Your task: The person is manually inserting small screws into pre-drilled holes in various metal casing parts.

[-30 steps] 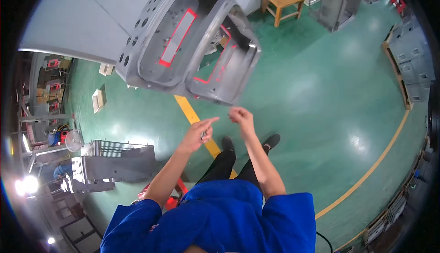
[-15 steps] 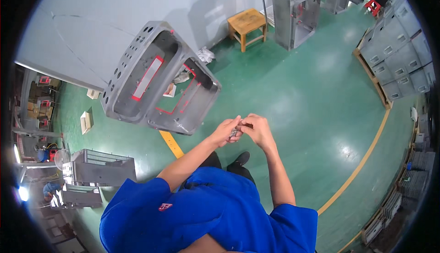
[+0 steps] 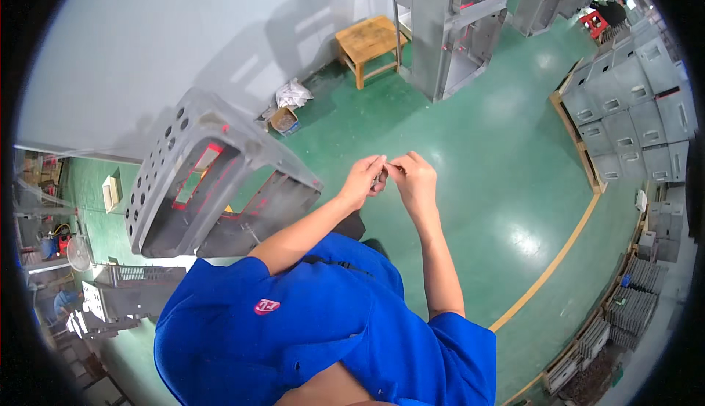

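Observation:
Both my hands are raised in front of my body, close together above the green floor. My left hand (image 3: 365, 179) is closed, its fingers curled round small grey metal pieces (image 3: 377, 181) that show only in part. Touching or nearly touching its fingertips, my right hand (image 3: 413, 177) is pinched, and whatever sits between its thumb and finger is too small to make out. Left of my hands stands a large grey metal housing (image 3: 248, 149). Round holes run along its side, and red edging outlines parts of its two openings.
Beyond the housing are a small box (image 3: 284, 121), a crumpled white bag (image 3: 294, 94) and a wooden stool (image 3: 371, 38). An upright grey metal frame (image 3: 432, 49) stands farther back. Grey panelled units (image 3: 624, 116) are stacked on a pallet at right. A fan (image 3: 78, 252) is far left.
My view has shifted forward, so the housing appears lower and farther left, and the small box now shows. My hands stay together, slightly higher in view, with the right fingers still pinched.

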Demonstrator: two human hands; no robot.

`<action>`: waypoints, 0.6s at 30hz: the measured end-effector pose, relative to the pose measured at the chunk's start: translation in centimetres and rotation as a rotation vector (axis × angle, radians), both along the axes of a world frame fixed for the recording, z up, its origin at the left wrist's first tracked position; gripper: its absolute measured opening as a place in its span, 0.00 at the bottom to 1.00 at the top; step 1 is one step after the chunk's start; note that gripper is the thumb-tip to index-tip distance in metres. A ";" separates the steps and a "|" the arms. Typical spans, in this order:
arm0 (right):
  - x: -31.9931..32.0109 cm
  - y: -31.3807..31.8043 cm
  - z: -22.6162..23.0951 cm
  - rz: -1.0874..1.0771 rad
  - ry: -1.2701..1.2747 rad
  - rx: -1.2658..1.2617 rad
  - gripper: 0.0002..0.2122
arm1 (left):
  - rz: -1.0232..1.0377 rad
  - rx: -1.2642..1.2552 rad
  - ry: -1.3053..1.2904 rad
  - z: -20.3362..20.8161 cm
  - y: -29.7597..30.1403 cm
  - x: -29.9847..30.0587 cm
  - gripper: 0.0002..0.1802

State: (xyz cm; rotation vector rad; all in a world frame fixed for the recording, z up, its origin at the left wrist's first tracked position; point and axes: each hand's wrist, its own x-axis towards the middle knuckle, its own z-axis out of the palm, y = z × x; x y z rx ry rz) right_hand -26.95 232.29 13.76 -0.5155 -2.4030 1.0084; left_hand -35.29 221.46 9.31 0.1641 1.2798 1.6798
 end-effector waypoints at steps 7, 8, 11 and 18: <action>-5.0 12.6 -0.3 0.218 -0.079 -0.858 0.07 | -0.270 -0.022 0.056 2.0 9.1 -6.6 0.17; -5.8 14.3 -0.7 0.286 -0.074 -0.918 0.06 | -0.273 -0.021 0.064 2.2 10.6 -7.4 0.18; -8.0 19.2 -1.5 0.422 -0.054 -1.092 0.05 | -0.273 -0.054 0.171 2.2 14.9 -9.6 0.17; -15.0 29.0 1.6 0.300 0.256 -0.955 0.06 | 0.116 0.043 -0.030 3.1 24.0 -13.6 0.16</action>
